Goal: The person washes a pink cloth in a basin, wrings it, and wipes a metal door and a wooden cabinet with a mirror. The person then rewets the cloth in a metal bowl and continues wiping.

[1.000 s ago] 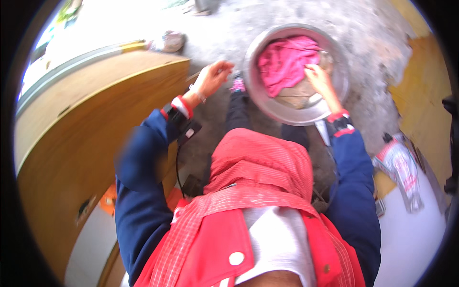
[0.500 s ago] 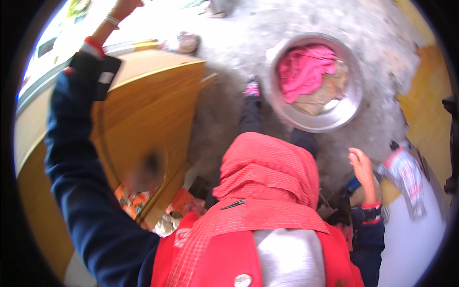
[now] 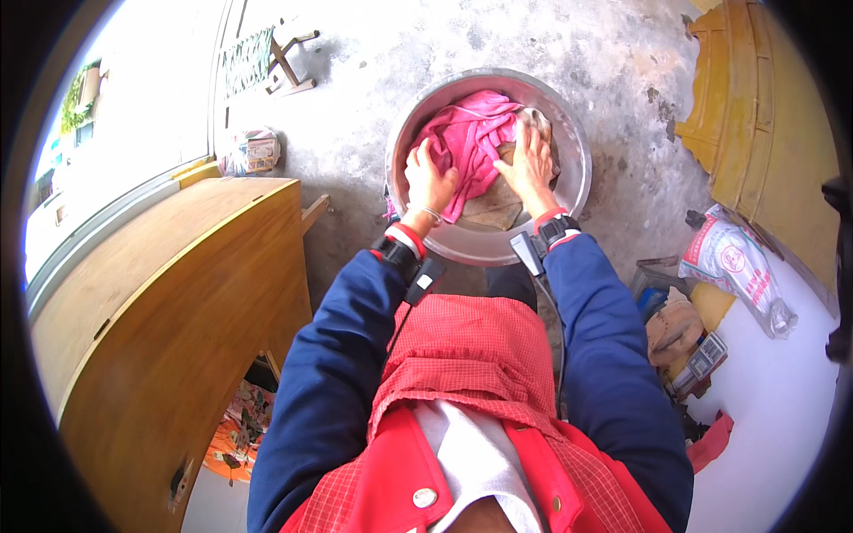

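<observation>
A round metal basin (image 3: 579,178) stands on the floor in front of me, holding a bright pink cloth (image 3: 471,133) and a brownish piece, probably cloth (image 3: 490,211). My left hand (image 3: 431,182) reaches over the basin's near left side, fingers stretched and thumb apart, against the pink cloth's left edge. On the right, my right hand (image 3: 530,169) lies over the brownish piece, its fingers extended toward a pale, dirty-looking bit of cloth (image 3: 536,118). Neither hand visibly grips anything. The undersides of the fingers are hidden.
A wooden cabinet (image 3: 195,293) stands close on my left. Beyond it are a small packet (image 3: 255,151) and a folding stool (image 3: 284,67). At the right lie a printed plastic sack (image 3: 733,266) and a yellow-brown panel (image 3: 724,98). Cables (image 3: 551,311) run along my sleeves.
My left hand has come down from the upper left to the basin. My right hand has moved up and left from my side into it. The basin sits farther left in view.
</observation>
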A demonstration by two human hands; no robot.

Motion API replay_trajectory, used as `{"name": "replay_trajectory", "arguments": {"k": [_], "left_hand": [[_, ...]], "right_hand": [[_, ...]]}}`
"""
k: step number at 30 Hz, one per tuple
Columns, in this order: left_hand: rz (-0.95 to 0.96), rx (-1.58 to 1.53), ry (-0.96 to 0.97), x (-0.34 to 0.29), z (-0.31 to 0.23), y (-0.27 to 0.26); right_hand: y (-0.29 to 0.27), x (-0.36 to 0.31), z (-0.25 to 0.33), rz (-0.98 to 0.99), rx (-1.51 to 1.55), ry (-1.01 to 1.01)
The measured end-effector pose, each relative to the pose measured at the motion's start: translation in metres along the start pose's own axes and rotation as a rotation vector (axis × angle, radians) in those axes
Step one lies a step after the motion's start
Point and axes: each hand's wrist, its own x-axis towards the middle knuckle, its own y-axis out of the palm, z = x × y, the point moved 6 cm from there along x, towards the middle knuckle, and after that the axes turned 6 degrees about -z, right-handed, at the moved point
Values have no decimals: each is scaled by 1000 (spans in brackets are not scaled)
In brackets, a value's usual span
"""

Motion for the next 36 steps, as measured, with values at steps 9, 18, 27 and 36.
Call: {"name": "replay_trajectory", "arguments": {"k": [9,18,27,36], "left_hand": [[191,165,-232,27,8,23],[-107,-250,-130,20,9,6],[246,-1381,-1151,11,32,60],[158,-1136,-849,13,-5,49]], "right_hand": [[4,-54,7,124,215,-328],[-20,6,-3,-251,353,-26],[31,-2,79,210,1051,127],[-18,2,78,-86,763,44]]}}
